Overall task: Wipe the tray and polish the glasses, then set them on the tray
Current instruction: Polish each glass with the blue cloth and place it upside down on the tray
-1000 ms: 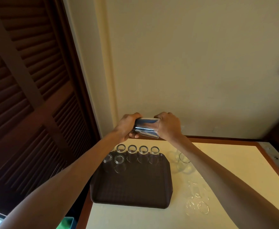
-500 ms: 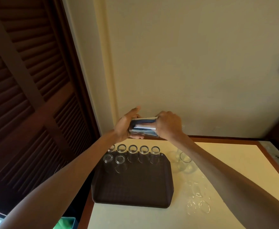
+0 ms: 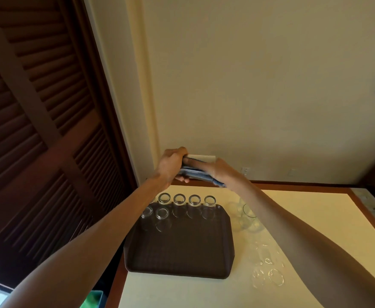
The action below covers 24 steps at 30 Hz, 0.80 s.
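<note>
Clear glass tumbler (image 3: 202, 157) held sideways, up off the cream worktop (image 3: 315, 218) near the wall, between both my hands. Left grip (image 3: 171, 166) wraps the base end, fingers curled round it, so the mouth faces right. Right grip (image 3: 225, 172) is at that mouth, bunching a blue cloth (image 3: 195, 174) that runs inside the tumbler. Its fingertips are hidden in there, so I cannot tell how deep they go. My read: base clamped so the cloth can turn against the inner wall; polishing step, mid-task. Below, a dark brown rectangular plastic tray (image 3: 179, 252) sits at the worktop's left edge. A row of finished glasses (image 3: 179, 200) is packed along its far rim, with two more just in front on the left, probably filled from the back to leave the near part free. Loose glasses (image 3: 248, 215) wait on the worktop just right of the tray, likely unpolished. The tumbler sits directly between the two grips, touching both, above the tray's far edge.
</note>
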### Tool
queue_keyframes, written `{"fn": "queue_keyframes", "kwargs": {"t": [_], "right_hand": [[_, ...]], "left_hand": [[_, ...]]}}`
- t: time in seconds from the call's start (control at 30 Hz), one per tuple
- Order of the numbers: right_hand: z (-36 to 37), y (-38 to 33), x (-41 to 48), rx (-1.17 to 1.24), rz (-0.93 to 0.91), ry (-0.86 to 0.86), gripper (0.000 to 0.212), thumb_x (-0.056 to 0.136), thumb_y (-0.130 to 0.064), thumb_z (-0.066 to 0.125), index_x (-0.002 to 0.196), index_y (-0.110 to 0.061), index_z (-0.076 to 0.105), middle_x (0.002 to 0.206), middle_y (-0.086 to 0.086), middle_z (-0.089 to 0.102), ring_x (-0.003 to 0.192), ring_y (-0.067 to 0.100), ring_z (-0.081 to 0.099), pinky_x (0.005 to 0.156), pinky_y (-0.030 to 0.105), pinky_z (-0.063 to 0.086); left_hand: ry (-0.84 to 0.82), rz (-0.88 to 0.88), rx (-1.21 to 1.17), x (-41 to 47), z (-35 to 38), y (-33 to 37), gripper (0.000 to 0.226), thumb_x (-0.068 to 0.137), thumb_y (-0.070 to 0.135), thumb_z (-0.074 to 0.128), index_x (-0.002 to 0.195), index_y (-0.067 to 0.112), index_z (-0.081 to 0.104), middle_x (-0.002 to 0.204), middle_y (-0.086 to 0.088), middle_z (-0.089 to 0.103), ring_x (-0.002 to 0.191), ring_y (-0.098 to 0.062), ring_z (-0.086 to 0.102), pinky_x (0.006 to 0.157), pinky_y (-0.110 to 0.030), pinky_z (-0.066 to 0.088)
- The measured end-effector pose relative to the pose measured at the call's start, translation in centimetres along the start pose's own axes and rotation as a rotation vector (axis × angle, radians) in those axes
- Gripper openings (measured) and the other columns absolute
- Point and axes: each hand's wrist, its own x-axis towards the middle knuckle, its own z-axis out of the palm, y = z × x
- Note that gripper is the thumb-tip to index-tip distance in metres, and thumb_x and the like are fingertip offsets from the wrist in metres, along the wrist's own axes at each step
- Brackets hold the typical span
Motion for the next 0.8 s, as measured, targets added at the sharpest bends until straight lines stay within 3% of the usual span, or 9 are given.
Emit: {"fn": "queue_keyframes", "kwargs": {"t": [0.1,0.17,0.23,0.3,0.37,0.43,0.53,0.67,0.8], "right_hand": [[0.9,-0.1,-0.3,0.379,0.099,-0.226,0.063,0.087,-0.074,0.054,0.087,-0.012,0.063,0.051,-0.002,0.048,0.034,0.009,0.035,0.033,0.019,0.03],[1.7,0.3,0.4,0.347,-0.024,-0.165,0.061,0.09,-0.07,0.055,0.082,-0.01,0.065,0.056,-0.001,0.06,0.041,0.015,0.054,0.043,0.025,0.048],[1.8,0.7,1.3,0.033,-0.109,0.006,0.05,0.088,-0.063,0.063,0.091,-0.013,0.068,0.077,0.002,0.071,0.07,0.026,0.071,0.071,0.039,0.06],[1.0,0.2,0.1,-0.315,-0.146,0.228,0.028,0.089,-0.032,0.07,0.102,-0.007,0.067,0.092,0.005,0.07,0.088,0.03,0.069,0.077,0.038,0.057],[-0.2,-0.8,-1.9,-0.545,-0.286,0.415,0.014,0.085,-0.013,0.066,0.098,-0.01,0.071,0.091,0.004,0.071,0.081,0.025,0.065,0.065,0.031,0.049],[-1.2,-1.6,-2.8,-0.682,-0.4,0.56,0.008,0.081,-0.011,0.059,0.077,-0.016,0.063,0.064,-0.001,0.058,0.056,0.018,0.049,0.049,0.024,0.03],[-1.2,-2.0,-2.4,-0.771,-0.364,0.509,0.009,0.082,-0.011,0.055,0.077,-0.017,0.06,0.058,-0.003,0.047,0.053,0.018,0.041,0.049,0.025,0.02],[0.0,-0.4,-0.6,-0.441,-0.278,0.435,0.024,0.087,-0.015,0.069,0.11,-0.01,0.072,0.096,0.005,0.072,0.087,0.025,0.066,0.061,0.025,0.037],[1.7,0.1,-0.9,0.504,0.049,-0.218,0.049,0.1,-0.05,0.053,0.078,-0.007,0.06,0.05,-0.004,0.052,0.036,0.009,0.045,0.035,0.017,0.03]], "left_hand": [[0.022,0.235,0.107,0.2,-0.2,-0.9,0.033,0.103,0.014,0.047,0.083,-0.011,0.057,0.065,-0.012,0.059,0.042,-0.023,0.056,0.037,-0.025,0.041],[-0.001,0.315,0.117,0.2,-0.6,-1.6,0.032,0.103,0.016,0.048,0.084,-0.008,0.06,0.062,-0.004,0.063,0.046,-0.027,0.059,0.039,-0.026,0.043],[-0.059,0.338,0.083,0.2,-0.9,-1.9,0.034,0.1,0.026,0.05,0.089,-0.004,0.061,0.07,-0.01,0.066,0.056,-0.03,0.065,0.042,-0.028,0.047],[-0.125,0.287,0.003,0.3,-1.3,-1.9,0.039,0.095,0.036,0.05,0.094,0.0,0.063,0.084,-0.014,0.068,0.071,-0.031,0.069,0.048,-0.03,0.053],[-0.192,0.145,-0.096,0.5,-1.5,-1.9,0.04,0.094,0.044,0.052,0.095,0.007,0.066,0.091,-0.013,0.069,0.077,-0.029,0.07,0.052,-0.03,0.054],[-0.237,-0.04,-0.214,0.5,-1.6,-1.6,0.035,0.099,0.045,0.054,0.097,0.012,0.065,0.089,-0.01,0.068,0.073,-0.024,0.068,0.048,-0.027,0.051],[-0.194,-0.174,-0.215,0.4,-1.2,-1.0,0.029,0.103,0.037,0.056,0.102,0.01,0.064,0.078,-0.007,0.067,0.06,-0.017,0.067,0.041,-0.023,0.046],[-0.064,-0.023,-0.054,0.4,-0.7,-0.4,0.023,0.104,0.025,0.056,0.089,0.011,0.066,0.073,-0.004,0.062,0.058,-0.014,0.064,0.04,-0.023,0.046],[0.023,0.294,0.141,0.2,-0.6,-0.1,0.018,0.101,0.014,0.061,0.087,0.007,0.07,0.075,-0.005,0.07,0.06,-0.023,0.07,0.038,-0.028,0.051]]}}
